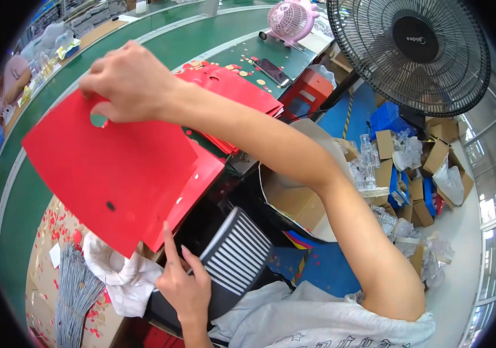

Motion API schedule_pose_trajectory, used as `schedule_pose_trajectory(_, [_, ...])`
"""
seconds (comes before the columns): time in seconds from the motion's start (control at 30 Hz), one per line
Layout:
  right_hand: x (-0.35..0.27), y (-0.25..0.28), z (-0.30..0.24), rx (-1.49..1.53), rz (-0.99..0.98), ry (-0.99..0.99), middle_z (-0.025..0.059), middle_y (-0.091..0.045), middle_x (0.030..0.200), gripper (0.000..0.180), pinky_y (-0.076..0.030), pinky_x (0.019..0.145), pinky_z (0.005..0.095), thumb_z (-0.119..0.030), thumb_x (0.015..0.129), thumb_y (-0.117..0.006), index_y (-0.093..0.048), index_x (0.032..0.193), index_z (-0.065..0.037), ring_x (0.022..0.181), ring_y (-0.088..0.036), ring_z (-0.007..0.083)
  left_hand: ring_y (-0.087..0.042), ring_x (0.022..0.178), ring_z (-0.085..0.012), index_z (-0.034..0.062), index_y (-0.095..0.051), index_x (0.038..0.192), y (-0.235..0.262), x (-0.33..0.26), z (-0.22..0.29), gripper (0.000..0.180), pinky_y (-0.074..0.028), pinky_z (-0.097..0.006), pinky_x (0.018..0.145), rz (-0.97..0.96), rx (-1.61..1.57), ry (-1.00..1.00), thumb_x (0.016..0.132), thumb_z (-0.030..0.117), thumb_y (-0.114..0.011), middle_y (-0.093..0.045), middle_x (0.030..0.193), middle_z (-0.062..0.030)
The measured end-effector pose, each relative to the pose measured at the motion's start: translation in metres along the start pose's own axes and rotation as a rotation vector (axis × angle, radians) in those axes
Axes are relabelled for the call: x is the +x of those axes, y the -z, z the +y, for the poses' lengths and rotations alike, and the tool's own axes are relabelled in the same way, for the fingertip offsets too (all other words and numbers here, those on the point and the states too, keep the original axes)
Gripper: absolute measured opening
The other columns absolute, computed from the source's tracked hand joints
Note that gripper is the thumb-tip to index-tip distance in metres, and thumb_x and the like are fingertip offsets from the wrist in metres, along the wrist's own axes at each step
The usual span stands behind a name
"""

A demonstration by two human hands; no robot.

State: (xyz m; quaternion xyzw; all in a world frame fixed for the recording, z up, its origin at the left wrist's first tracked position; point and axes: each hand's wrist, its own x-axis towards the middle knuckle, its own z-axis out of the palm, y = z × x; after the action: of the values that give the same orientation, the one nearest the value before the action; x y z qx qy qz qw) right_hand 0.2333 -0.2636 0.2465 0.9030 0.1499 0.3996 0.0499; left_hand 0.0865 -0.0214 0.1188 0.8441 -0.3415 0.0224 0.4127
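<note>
Spotting a black pedestal fan [415, 39], two o'clock. My arched right hand [123, 87] pinches a punched red sheet [103, 174]; left hand [187, 287] gapes.

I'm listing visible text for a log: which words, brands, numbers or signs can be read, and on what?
Black fan: pale brand lettering on the hub, not copied here.
Grey shirt: dark lettering, cut off at the picture's edge.
Red sheet: no lettering visible.

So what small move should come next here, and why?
Probably the left hand should steady the near edge of the upper red sheet with its index finger: the right hand pinches that sheet only at its far edge, while the left holds nothing and its fingertip appears close to the near edge.
</note>
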Motion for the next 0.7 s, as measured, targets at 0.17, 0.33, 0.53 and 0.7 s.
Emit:
schedule_pose_trajectory(0.17, [0.039, 0.031, 0.046, -0.103, 0.137, -0.105, 0.0066, -0.074, 0.092, 0.027, -0.054, 0.079, 0.0420, -0.022, 0.076, -0.069, -0.075, 0.100, -0.012, 0.089, -0.071, 0.0252, -0.056, 0.045, -0.0213, 0.0008, -0.061, 0.132, 0.008, -0.003, 0.010, 0.047, -0.043, -0.033, 0.046, -0.086, -0.156, -0.030, 0.085, -0.003, -0.061, -0.058, 0.057, -0.0104])
schedule_pose_trajectory(0.33, [0.047, 0.067, 0.107, 0.260, -0.084, -0.250, 0.0173, -0.072, 0.094, 0.038, -0.057, 0.084, 0.0370, -0.017, 0.075, -0.077, -0.061, 0.105, 0.001, 0.089, -0.071, 0.0310, -0.062, 0.047, -0.0239, 0.0029, -0.066, 0.095, -0.005, -0.007, 0.010, 0.008, -0.045, -0.035, 0.045, -0.223, -0.226, 0.009, 0.087, 0.005, -0.067, -0.062, 0.058, -0.0096])
schedule_pose_trajectory(0.53, [-0.010, 0.071, 0.233, 0.475, -0.513, -0.703, 0.0113, -0.073, 0.097, 0.046, -0.057, 0.079, 0.0293, -0.006, 0.078, -0.070, -0.064, 0.123, 0.002, 0.084, -0.070, 0.0170, -0.060, 0.045, -0.0267, 0.0045, -0.063, 0.084, -0.022, -0.015, 0.006, 0.010, -0.044, -0.037, 0.043, -0.406, -0.222, 0.028, 0.090, 0.012, -0.066, -0.062, 0.056, -0.0082])
schedule_pose_trajectory(0.7, [-0.102, 0.081, 0.308, 0.583, -0.461, -0.682, 0.0104, -0.074, 0.097, 0.048, -0.056, 0.071, 0.0288, -0.005, 0.078, -0.071, -0.065, 0.125, 0.000, 0.081, -0.069, 0.0140, -0.062, 0.047, -0.0292, 0.0026, -0.062, 0.083, -0.039, -0.014, 0.014, 0.014, -0.047, -0.038, 0.045, -0.508, -0.268, -0.016, 0.091, 0.014, -0.064, -0.064, 0.060, -0.0114])
